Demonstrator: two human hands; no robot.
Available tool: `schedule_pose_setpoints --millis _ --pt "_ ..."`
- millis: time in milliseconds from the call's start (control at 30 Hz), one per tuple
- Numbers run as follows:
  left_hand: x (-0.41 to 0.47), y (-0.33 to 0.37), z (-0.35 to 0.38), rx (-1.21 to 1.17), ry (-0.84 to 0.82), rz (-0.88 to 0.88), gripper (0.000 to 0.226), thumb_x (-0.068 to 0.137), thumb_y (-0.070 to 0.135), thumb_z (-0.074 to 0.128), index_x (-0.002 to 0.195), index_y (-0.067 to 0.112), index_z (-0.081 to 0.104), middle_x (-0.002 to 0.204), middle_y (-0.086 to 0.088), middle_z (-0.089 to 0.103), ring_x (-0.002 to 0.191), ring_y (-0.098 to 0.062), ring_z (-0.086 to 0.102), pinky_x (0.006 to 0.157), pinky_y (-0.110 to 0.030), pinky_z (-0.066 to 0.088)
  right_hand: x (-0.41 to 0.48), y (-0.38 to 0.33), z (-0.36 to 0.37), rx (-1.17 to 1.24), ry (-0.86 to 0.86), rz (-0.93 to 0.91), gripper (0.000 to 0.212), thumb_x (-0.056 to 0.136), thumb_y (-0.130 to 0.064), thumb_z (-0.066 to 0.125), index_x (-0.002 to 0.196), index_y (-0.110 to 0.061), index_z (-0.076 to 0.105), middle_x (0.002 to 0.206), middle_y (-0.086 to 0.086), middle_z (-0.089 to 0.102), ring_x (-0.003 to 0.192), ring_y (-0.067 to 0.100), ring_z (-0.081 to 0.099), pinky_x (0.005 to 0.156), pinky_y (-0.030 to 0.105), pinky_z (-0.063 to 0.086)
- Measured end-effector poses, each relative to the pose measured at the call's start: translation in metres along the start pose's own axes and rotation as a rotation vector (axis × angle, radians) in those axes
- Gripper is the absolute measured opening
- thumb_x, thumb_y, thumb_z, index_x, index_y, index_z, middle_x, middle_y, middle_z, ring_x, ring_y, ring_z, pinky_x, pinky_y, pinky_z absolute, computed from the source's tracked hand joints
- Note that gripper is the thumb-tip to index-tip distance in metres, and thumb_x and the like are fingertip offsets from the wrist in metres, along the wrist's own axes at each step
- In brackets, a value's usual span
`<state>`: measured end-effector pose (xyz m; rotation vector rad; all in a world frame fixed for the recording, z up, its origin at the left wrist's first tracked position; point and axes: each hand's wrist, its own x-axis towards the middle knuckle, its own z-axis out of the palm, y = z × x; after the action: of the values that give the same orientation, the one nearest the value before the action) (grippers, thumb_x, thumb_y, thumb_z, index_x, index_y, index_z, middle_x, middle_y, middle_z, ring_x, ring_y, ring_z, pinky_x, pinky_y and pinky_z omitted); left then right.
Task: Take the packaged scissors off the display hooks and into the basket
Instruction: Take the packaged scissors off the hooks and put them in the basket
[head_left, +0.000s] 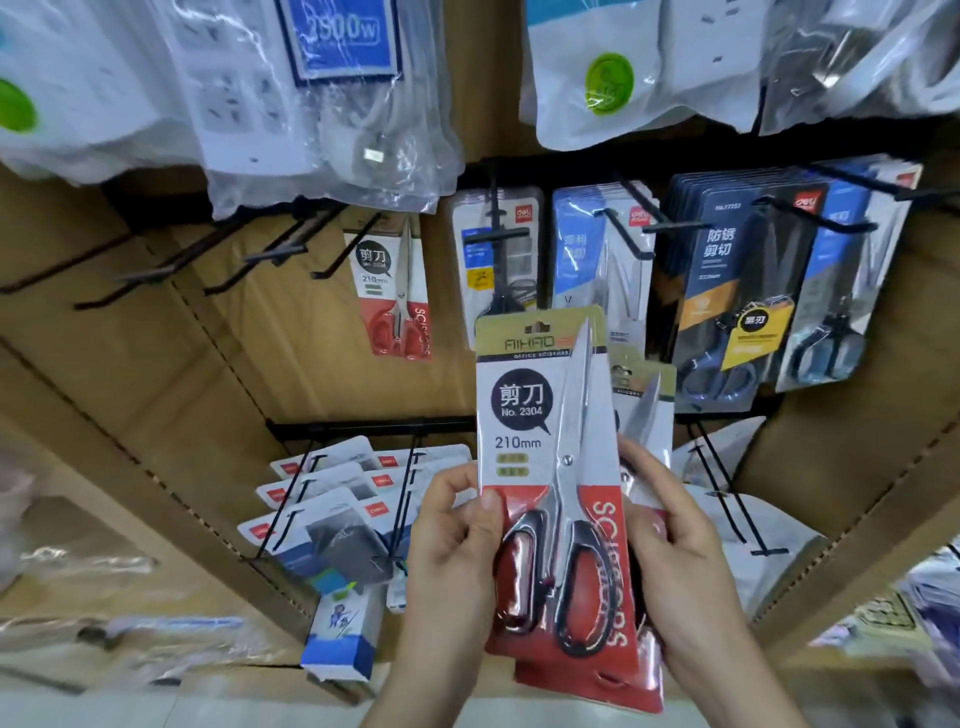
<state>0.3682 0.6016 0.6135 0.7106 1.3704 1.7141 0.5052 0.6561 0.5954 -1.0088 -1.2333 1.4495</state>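
I hold a stack of packaged scissors (540, 447) upright in front of me, white and red cards with a gold top and silver blades. My left hand (452, 551) grips the front pack's left edge, thumb on the card. My right hand (675, 551) holds the right side, with a second pack (644, 395) fanned out behind. One matching pack (395, 291) hangs on a display hook (343, 254) at the upper left. No basket is in view.
Other scissors packs in blue (602, 254) and dark blue (737, 291) hang on hooks to the right. Several bare black hooks (208, 260) jut out at the left. Bagged power strips (322, 104) hang above. Small carded items (332, 499) hang on lower hooks.
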Motion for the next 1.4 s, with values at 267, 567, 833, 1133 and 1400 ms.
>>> schedule_pose_setpoints --millis 267,567,833,1133,1400 --pt "-0.003 0.021 -0.061 -0.010 0.202 0.183 0.007 0.089 0.016 0.063 0.096 0.017 0.063 0.077 -0.012 0.075 0.069 -0.025 0.070 0.079 -0.050 0.052 -0.002 0.002 0.015 -0.097 -0.024 -0.103 0.053 0.091 -0.017 0.065 0.126 -0.055 0.051 0.135 -0.024 0.055 0.120 0.006 0.059 0.103 0.042 0.050" --pt "0.030 0.055 -0.107 0.202 0.307 0.308 0.015 0.102 0.011 0.050 0.095 0.022 0.057 0.069 0.006 0.072 0.057 -0.010 0.061 0.051 -0.026 0.052 -0.011 -0.002 0.048 -0.075 -0.095 -0.150 0.054 0.081 -0.034 0.065 0.123 -0.064 0.048 0.132 -0.037 0.050 0.125 0.000 0.054 0.102 0.039 0.049" --pt "0.047 0.055 -0.109 0.305 0.245 0.295 0.006 0.103 0.019 0.049 0.100 0.022 0.054 0.076 -0.001 0.076 0.063 -0.017 0.069 0.054 -0.033 0.055 -0.015 -0.002 0.056 -0.034 -0.119 -0.132 0.055 0.081 -0.029 0.066 0.121 -0.064 0.050 0.128 -0.036 0.055 0.120 -0.001 0.058 0.100 0.039 0.052" --pt "0.100 0.056 -0.102 0.552 0.281 0.349 0.037 0.105 0.022 0.045 0.129 0.047 0.058 0.086 0.001 0.069 0.077 -0.021 0.066 0.071 -0.045 0.060 -0.011 -0.006 0.062 0.085 -0.101 -0.066 0.074 0.077 -0.023 0.069 0.134 -0.062 0.041 0.127 -0.018 0.065 0.112 0.013 0.067 0.091 0.045 0.057" --pt "0.187 0.068 -0.084 0.884 0.244 0.321 0.045 0.105 0.022 0.044 0.146 0.041 0.043 0.108 -0.006 0.063 0.061 -0.013 0.054 0.057 -0.037 0.054 -0.009 -0.015 0.071 0.104 -0.059 0.000 0.086 0.073 -0.018 0.071 0.135 -0.065 0.034 0.109 -0.008 0.075 0.090 0.018 0.075 0.061 0.028 0.061"
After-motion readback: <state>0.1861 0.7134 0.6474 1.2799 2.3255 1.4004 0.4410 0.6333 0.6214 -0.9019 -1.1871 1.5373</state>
